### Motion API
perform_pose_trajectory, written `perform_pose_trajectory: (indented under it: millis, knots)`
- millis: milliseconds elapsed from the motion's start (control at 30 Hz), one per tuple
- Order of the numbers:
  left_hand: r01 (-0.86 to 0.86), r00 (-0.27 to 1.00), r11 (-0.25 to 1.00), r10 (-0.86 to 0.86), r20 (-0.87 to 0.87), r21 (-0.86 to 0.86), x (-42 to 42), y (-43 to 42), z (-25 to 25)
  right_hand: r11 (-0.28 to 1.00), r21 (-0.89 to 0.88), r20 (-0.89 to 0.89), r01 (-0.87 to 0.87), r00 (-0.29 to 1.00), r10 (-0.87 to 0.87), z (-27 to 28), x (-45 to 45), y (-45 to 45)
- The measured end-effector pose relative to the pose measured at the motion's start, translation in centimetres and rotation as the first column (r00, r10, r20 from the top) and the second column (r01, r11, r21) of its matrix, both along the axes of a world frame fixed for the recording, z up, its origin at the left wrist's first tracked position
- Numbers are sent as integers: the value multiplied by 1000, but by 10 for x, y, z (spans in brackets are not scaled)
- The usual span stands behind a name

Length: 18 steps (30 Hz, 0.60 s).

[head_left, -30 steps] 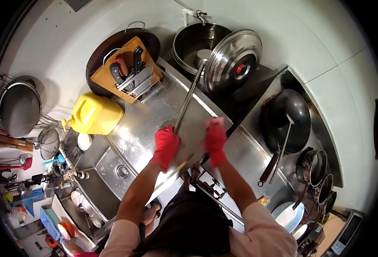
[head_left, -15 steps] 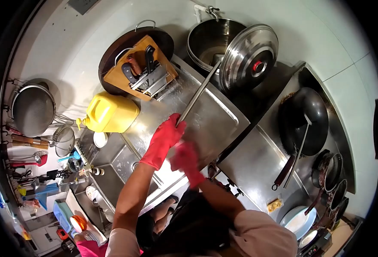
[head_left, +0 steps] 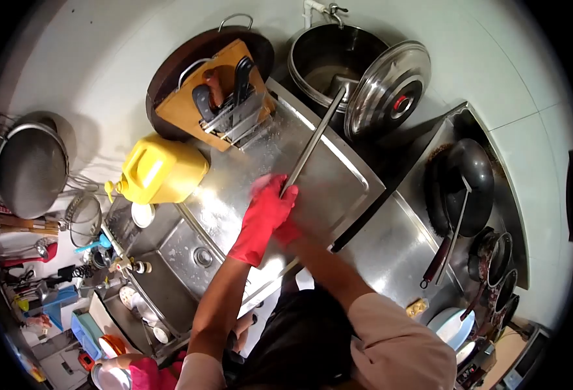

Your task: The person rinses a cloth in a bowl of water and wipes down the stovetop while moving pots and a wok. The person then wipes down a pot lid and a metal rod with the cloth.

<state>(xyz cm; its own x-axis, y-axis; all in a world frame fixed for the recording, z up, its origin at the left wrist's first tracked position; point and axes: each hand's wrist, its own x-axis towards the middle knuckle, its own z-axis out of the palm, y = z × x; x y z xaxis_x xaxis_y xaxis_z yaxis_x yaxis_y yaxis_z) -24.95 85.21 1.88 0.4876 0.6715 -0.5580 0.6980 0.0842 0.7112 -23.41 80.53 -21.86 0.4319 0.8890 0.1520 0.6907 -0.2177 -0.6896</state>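
My left hand (head_left: pixel 263 211), in a red rubber glove, is closed round the lower end of a long metal handle. It belongs to what looks like a long-handled ladle (head_left: pixel 315 140), whose head reaches the rim of a deep steel pot (head_left: pixel 302 75). My right hand (head_left: pixel 287 231), gloved in red too, is under and behind the left one at the handle's end. Its fingers are mostly hidden, and a blurred red patch shows beyond the left hand. A shiny domed lid (head_left: pixel 380 91) leans against the pot. Beneath both hands lies a wet steel counter (head_left: pixel 234 172).
A yellow jug (head_left: pixel 166 169) and a knife rack (head_left: pixel 237 120) stand on the left, beside a sink (head_left: pixel 176 260). On the right a black wok (head_left: pixel 471 188) sits on the stove. A tap (head_left: pixel 335 13) is above the pot. Another person's pink sleeve (head_left: pixel 146 374) shows lower left.
My right hand has moved up and left, from beside the left hand to behind it. The left hand keeps hold of the handle. The view has shifted slightly.
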Motion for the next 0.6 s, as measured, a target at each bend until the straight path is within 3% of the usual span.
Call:
perform_pose_trajectory:
  millis: [33, 100, 200, 267, 333, 367, 433, 467, 500, 567, 600]
  knots:
    - [2, 1000, 1000, -2, -21, 18, 0, 0, 3, 990, -81, 45, -119, 991, 122, 8, -37, -4]
    - [-18, 998, 1000, 19, -52, 21, 2, -1, 6, 940, -85, -81, -330, 943, 324, 17, -85, -9]
    - [-50, 998, 999, 50, -48, 4, 1, -2, 7, 921, 30, -181, -389, 904, 387, 30, -72, -24]
    - [-25, 1000, 999, 26, -9, 30, 0, -1, 7, 983, 55, 44, -177, 984, 174, 47, -15, -45]
    - [-26, 1000, 1000, 26, -14, -2, 1, 0, 14, 978, 109, 351, 176, 914, -204, 67, 64, -67]
    - [-28, 999, 999, 28, -19, -19, 1, -1, 16, 920, 186, 332, 345, 859, -389, 77, 104, -76]
    - [-21, 1000, 1000, 21, -18, 9, -1, -2, 3, 752, 268, 49, 602, 771, -635, 95, 159, -78]
    - [-15, 1000, 1000, 15, -23, 27, -3, -3, -2, 751, 65, 37, 657, 751, -659, 98, 172, -81]
    - [-14, 1000, 999, 14, -23, 36, -4, -5, -4, 806, 24, 150, 591, 795, -587, 91, 186, -77]
    - [-12, 1000, 998, 13, -29, 55, -4, -5, -8, 847, 46, 102, 529, 841, -531, 76, 201, -52]
    - [-14, 999, 999, 16, -41, 50, -4, -5, -7, 833, 108, -58, 543, 840, -540, 80, 197, -32]
